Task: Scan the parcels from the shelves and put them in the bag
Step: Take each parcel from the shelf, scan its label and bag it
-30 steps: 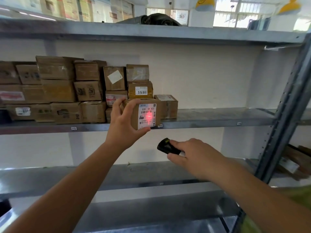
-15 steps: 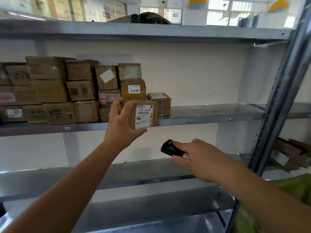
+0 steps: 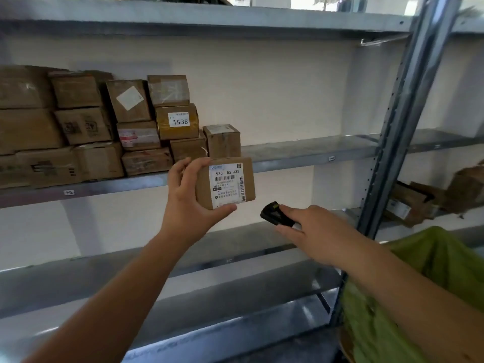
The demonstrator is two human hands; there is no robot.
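My left hand (image 3: 187,203) grips a small brown cardboard parcel (image 3: 225,182) in front of the middle shelf, its white barcode label facing me. Just right of and below it, my right hand (image 3: 313,231) holds a small black scanner (image 3: 273,214) pointed up and left toward the parcel. No red light shows on the label. A green bag (image 3: 429,292) hangs at the lower right, partly behind my right forearm. Several more cardboard parcels (image 3: 104,127) are stacked on the left of the middle shelf (image 3: 314,155).
A grey metal upright (image 3: 403,108) runs down the right side, between the shelf bays. More boxes (image 3: 424,200) lie on a lower shelf beyond it. The lower shelves (image 3: 235,258) in front of me are bare metal.
The red scan light on the label has gone out. My left hand has brought the parcel down and to the right, off the shelf edge. The green bag shows more at the right.
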